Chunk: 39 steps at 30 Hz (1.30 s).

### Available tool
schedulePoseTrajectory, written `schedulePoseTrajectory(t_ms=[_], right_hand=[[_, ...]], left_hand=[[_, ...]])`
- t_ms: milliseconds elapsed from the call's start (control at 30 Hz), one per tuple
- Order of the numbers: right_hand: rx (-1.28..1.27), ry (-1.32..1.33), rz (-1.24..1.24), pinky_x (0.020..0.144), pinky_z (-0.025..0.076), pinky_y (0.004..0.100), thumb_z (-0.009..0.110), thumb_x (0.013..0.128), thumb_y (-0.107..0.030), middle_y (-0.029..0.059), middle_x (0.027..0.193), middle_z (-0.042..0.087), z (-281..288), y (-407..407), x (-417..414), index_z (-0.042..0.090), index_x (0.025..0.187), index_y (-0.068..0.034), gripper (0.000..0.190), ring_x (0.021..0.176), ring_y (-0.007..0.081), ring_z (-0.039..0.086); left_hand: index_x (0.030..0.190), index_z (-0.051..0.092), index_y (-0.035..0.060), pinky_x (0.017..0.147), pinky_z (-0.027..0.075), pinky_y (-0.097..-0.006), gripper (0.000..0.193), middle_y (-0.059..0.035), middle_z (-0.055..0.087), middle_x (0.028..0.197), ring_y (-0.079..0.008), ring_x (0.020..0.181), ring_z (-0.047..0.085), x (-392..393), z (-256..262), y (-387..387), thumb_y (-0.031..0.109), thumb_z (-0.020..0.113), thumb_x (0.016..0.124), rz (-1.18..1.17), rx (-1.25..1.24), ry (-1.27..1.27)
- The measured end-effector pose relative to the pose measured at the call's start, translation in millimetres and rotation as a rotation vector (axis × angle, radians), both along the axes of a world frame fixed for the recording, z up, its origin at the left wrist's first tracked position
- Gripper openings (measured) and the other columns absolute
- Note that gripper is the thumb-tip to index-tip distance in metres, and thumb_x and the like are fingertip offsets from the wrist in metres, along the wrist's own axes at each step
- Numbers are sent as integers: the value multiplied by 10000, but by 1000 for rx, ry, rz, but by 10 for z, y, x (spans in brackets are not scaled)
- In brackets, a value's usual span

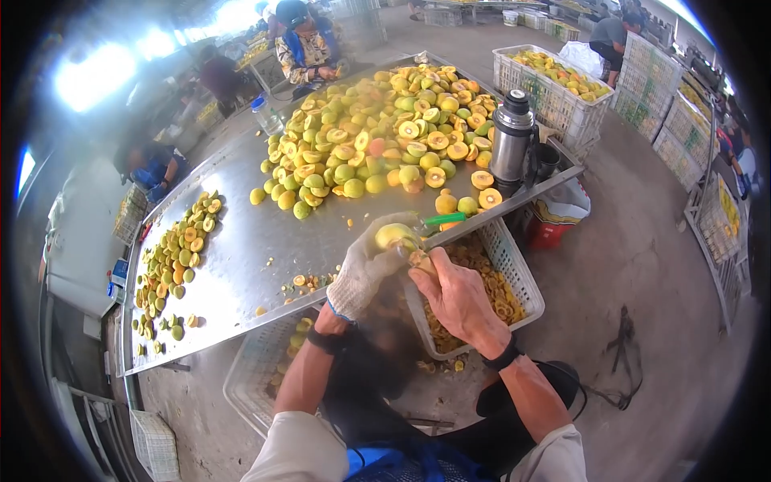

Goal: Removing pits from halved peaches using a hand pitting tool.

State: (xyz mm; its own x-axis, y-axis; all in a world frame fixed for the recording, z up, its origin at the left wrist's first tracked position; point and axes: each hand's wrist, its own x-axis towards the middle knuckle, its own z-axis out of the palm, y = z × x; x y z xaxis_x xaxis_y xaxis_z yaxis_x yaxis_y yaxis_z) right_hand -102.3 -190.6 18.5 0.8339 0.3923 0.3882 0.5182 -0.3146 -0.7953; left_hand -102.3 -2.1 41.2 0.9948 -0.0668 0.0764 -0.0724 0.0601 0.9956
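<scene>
My left hand (367,265), in a whitish knitted glove, holds a yellow-green halved fruit (394,236) over the near edge of a metal table (253,271). My bare right hand (461,295) closes around a small tool (423,262), whose end meets the fruit; its tip is blurred and partly hidden. Just beyond the hands, a green-handled tool (444,219) lies at the table's edge. A large heap of halved yellow-green fruit (361,144) covers the table's far part. Below my right hand stands a white plastic crate (530,295) with pits and scraps in it.
A steel thermos (512,141) and a dark cup (547,158) stand at the table's right corner. More fruit halves (174,259) lie at the left. Another crate (247,373) sits below the table. A full fruit crate (542,90) stands beyond; a co-worker (307,45) sits across.
</scene>
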Motion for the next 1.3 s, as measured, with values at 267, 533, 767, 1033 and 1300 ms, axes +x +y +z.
schedulePoseTrajectory(t_ms=[267,533,767,1033,1300], right_hand=[[-70,-30,-77,610,499,516,660,1012,-156,269,792,655,-106,-2,19,521,1049,17,225,756,489,655],[12,48,-88,623,498,538,637,1038,-181,298,834,661,-265,199,53,565,1149,38,256,797,520,646],[129,90,-26,657,505,487,597,1053,-123,319,869,655,-238,254,7,611,1154,68,217,857,532,635],[43,78,62,621,486,434,545,1082,-208,248,775,639,-227,108,-40,599,1084,54,268,673,450,606],[155,967,345,450,308,227,499,1120,-392,-82,649,404,-39,-141,-68,472,837,-120,393,513,17,384]], left_hand=[[1267,635,13,898,544,-309,416,-105,701,1093,-184,998,662,128,-173,-174,246,667,924,-56,-309,28],[1116,672,-16,741,552,-308,690,-97,695,878,-189,792,654,200,-335,-455,572,311,1126,254,-474,5],[1091,669,-17,709,534,-296,622,-83,689,814,-157,755,637,135,-476,-525,501,329,1144,441,-290,-143],[1035,682,-26,670,518,-299,507,-76,680,778,-135,711,614,-9,-292,-417,365,372,1122,356,-42,-197],[914,737,-22,627,490,-283,645,-83,702,738,-129,663,617,6,-380,-364,500,407,1100,222,40,-144]])
